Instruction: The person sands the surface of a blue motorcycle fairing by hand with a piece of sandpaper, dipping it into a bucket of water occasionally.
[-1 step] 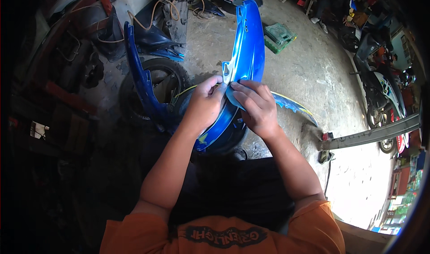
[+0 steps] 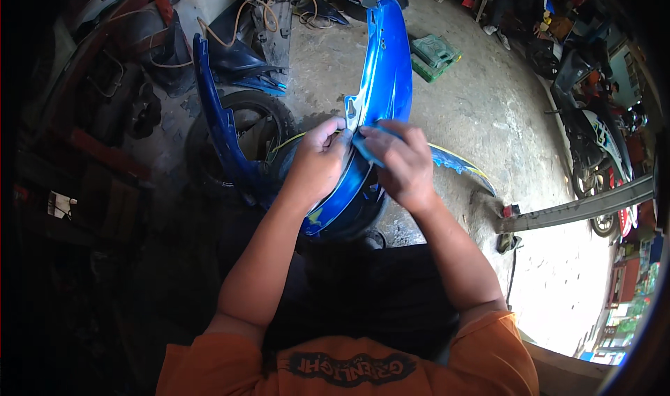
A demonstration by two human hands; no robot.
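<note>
A glossy blue motorcycle body panel (image 2: 392,68), long and curved, stands tilted in front of me; its lower part sweeps down toward my lap. My left hand (image 2: 317,164) is closed on the panel's inner edge, thumb and fingers pinching it just below a pale bracket with a hole. Close beside it, my right hand (image 2: 406,160) presses a thin, light-blue folded sheet (image 2: 367,149) against the same edge. Whether the sheet is paper or cloth I cannot make out. The right fingers are slightly smeared by motion and partly cover the sheet.
A second, darker blue panel (image 2: 225,127) leans at the left by a wheel (image 2: 259,116). A green case (image 2: 435,52) lies on the concrete floor. Beyond the panel are a brown hose (image 2: 272,19) and dark parts. Motorcycles (image 2: 593,137) and a grey beam (image 2: 579,213) are at the right.
My right hand has shifted very slightly along the panel edge with the light-blue sheet and is more blurred. The left hand and panel have stayed in place.
</note>
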